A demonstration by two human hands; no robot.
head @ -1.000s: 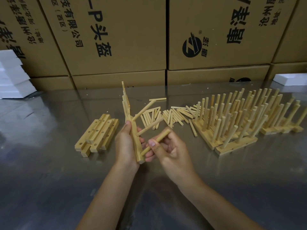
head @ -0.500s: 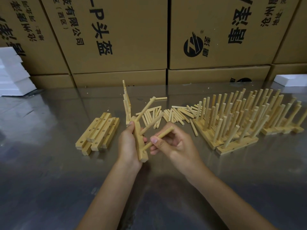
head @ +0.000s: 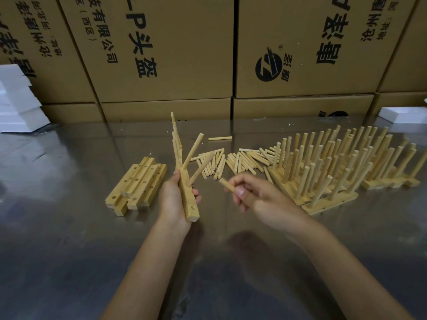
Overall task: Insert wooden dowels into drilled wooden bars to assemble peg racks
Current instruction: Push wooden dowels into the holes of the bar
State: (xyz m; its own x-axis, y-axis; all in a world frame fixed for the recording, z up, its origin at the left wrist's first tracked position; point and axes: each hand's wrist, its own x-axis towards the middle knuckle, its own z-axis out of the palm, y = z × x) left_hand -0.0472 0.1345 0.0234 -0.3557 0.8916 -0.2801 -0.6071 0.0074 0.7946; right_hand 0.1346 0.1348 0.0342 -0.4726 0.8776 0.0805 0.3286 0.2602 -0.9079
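A: Head view, centre — what's there?

B: Left hand (head: 176, 199) wrapped around a drilled wooden bar (head: 188, 199), held off the worktop (head: 69, 250) and tilted, far end toward 12 o'clock. Two dowels (head: 193, 150) already seated in the bar, fanning out toward 1 o'clock. Empty hole visible near the bar's near end.

A: And at 3 o'clock of that?

B: Right hand (head: 256, 197), fingers (head: 240, 192) curled, pinching a loose dowel (head: 226, 184). Dowel clear of the bar, a gap between them, tip aimed toward 10 o'clock.

A: On the worktop itself?

B: Stack of undrilled-looking... no, drilled bars (head: 136, 185) at 9 o'clock of the left hand, lying flat, holes up. Scatter of loose dowels (head: 240, 159) at 12 to 1 o'clock of the hands, one stray dowel (head: 220, 138) farther back. Finished peg racks (head: 335, 167) at 2 to 3 o'clock, pegs standing, packed side by side.

A: Beyond that?

B: Cardboard boxes (head: 161, 54) with printed characters along the back edge. White foam blocks (head: 16, 100) at 10 o'clock, another white piece (head: 404, 114) at 2 o'clock.
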